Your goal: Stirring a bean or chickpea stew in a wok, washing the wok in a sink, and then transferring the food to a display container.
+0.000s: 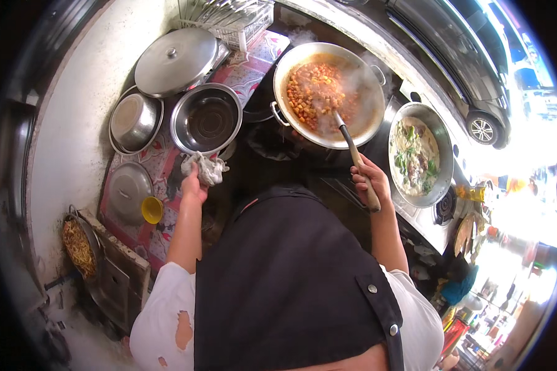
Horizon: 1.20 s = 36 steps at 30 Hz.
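Note:
My right hand (370, 180) is closed around the wooden handle of a ladle or turner (350, 141), whose head is sunk in diced orange-red food (313, 90). That food steams in a large two-handled metal wok (375, 121). My left hand (195, 184) grips a crumpled whitish cloth (209, 169) just below the rim of an empty-looking metal basin (178, 114). Right of the wok, an oval-looking pan (447, 174) holds a creamy dish with green leaves (415, 157).
At the left, a large metal lid (176, 60), an upturned bowl (132, 121), a smaller lid (130, 192) and a yellow bowl (152, 210) rest on a patterned cover. Noodles (79, 248) fill a pan lower left. A utensil basket (255, 28) stands behind; a gas burner (444, 205) is at right.

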### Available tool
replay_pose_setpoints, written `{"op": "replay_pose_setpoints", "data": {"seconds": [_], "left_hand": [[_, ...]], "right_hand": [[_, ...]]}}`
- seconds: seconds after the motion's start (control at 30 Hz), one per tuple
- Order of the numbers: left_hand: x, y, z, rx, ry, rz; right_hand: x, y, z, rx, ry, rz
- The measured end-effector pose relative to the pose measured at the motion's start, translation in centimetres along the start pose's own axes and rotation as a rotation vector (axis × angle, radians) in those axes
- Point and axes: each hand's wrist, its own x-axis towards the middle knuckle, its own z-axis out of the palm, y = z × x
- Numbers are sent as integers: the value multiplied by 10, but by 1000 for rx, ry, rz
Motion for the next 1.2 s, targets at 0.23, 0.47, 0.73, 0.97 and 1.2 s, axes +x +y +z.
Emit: {"op": "replay_pose_setpoints", "data": {"seconds": [0.23, 0.47, 0.73, 0.97, 1.2], "left_hand": [[57, 27, 47, 23, -13, -26], [91, 21, 106, 49, 109, -79], [113, 12, 152, 117, 119, -27], [127, 4, 180, 252, 119, -118], [122, 8, 184, 142, -43, -110]], "right_hand": [[-23, 14, 8, 117, -27, -50], [-36, 26, 13, 174, 4, -91], [-46, 25, 31, 171, -12, -133], [-37, 15, 36, 143, -18, -126], [-33, 8, 53, 96, -33, -110]]}}
